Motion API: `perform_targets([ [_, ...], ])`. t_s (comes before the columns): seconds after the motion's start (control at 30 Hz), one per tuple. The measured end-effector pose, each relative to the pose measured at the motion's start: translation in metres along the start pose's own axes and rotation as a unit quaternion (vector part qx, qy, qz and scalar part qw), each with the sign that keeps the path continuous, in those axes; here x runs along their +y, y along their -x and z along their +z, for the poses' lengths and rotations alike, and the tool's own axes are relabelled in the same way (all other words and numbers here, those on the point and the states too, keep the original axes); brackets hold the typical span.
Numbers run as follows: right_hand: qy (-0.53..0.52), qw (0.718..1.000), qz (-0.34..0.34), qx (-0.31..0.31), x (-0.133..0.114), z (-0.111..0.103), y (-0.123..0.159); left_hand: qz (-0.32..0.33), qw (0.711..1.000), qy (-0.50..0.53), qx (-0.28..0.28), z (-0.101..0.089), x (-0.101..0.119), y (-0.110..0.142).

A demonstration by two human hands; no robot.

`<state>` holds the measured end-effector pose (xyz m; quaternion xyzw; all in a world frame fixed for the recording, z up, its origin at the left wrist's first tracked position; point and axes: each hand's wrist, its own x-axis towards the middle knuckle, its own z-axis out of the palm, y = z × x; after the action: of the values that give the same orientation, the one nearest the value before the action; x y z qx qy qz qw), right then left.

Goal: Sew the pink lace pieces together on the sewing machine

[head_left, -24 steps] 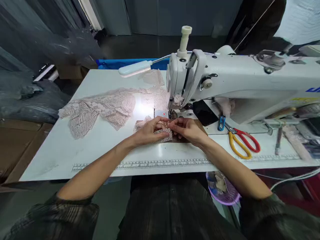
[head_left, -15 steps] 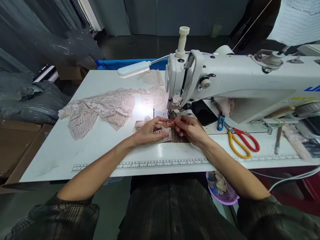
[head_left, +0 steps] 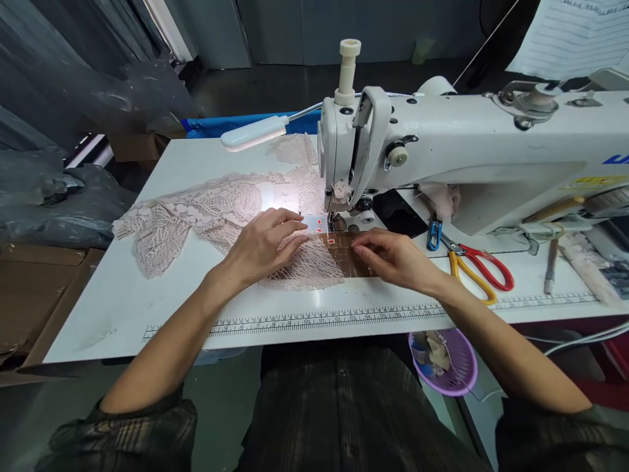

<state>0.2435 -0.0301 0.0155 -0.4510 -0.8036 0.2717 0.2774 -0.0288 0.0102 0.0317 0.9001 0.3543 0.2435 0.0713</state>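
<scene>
Head view: lace piece point(head_left: 307, 265) under left hand point(head_left: 263, 246).

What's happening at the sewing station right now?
A person sits at a white sewing machine. Their left hand lies flat on a piece of pale pink lace in front of the needle. The right hand rests its fingers on a brown panel beside the lace. More lace lies spread to the left, lit by the lamp. Red and yellow scissors lie to the right.
</scene>
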Motion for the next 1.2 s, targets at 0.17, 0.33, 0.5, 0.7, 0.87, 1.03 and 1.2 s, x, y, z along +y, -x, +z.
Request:
perform_targets([
  [0.17, 0.081, 0.973, -0.213, -0.02, -0.004, 0.041, -0.003, -0.169, 0.969, -0.132, -0.126, -0.001, -0.01, -0.011],
  [0.33, 0.136, 0.963, -0.209, -0.107, -0.019, 0.046, 0.019, -0.228, 0.955, -0.072, -0.175, 0.0, -0.018, -0.011],
  [0.5, 0.096, 0.964, -0.221, -0.113, -0.022, 0.045, 0.024, -0.206, 0.96, 0.063, -0.178, 0.001, -0.019, -0.011],
  [0.7, 0.134, 0.965, -0.197, -0.112, -0.019, 0.051, 0.021, -0.215, 0.926, 0.245, -0.193, -0.009, -0.014, -0.014],
  [0.87, 0.15, 0.968, -0.152, -0.132, -0.034, 0.054, 0.023, -0.116, 0.914, 0.355, -0.159, 0.007, -0.028, -0.028],
  [1.03, 0.026, 0.975, -0.154, -0.156, -0.043, 0.044, 0.023, -0.016, 0.992, 0.09, -0.086, 0.028, -0.041, -0.043],
  [1.2, 0.036, 0.993, -0.107, -0.036, -0.009, 0.026, 0.006, 0.07, 0.995, -0.058, -0.028, 0.014, -0.035, -0.011],
])
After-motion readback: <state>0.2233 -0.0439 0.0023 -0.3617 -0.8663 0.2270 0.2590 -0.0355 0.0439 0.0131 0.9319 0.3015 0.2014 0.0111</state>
